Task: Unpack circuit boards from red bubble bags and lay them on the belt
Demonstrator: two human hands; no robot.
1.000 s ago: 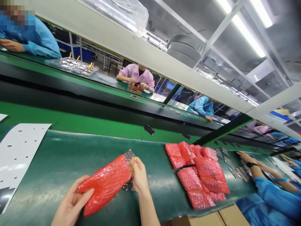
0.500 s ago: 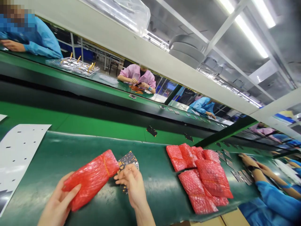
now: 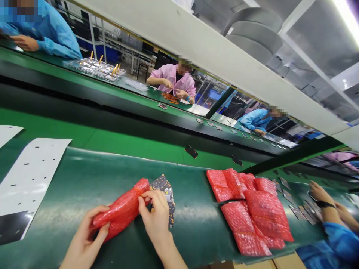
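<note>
Right hand (image 3: 157, 215) now closed on red pouch (image 3: 125, 207) (left hand (image 3: 87, 232) clasped round opposite end), green bench (image 3: 193, 228) below, lamp (image 3: 347, 16) overhead.

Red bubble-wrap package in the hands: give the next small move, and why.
Probably steady the package with the left hand while the right hand works at its upper end: the left grips the lower end, and the right touches the upper, near fanned circuit boards.

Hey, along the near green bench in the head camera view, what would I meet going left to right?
Larger white sheet, left hand, held red package, right hand, pile of red bubble-wrap packets, co-worker's hand.
</note>
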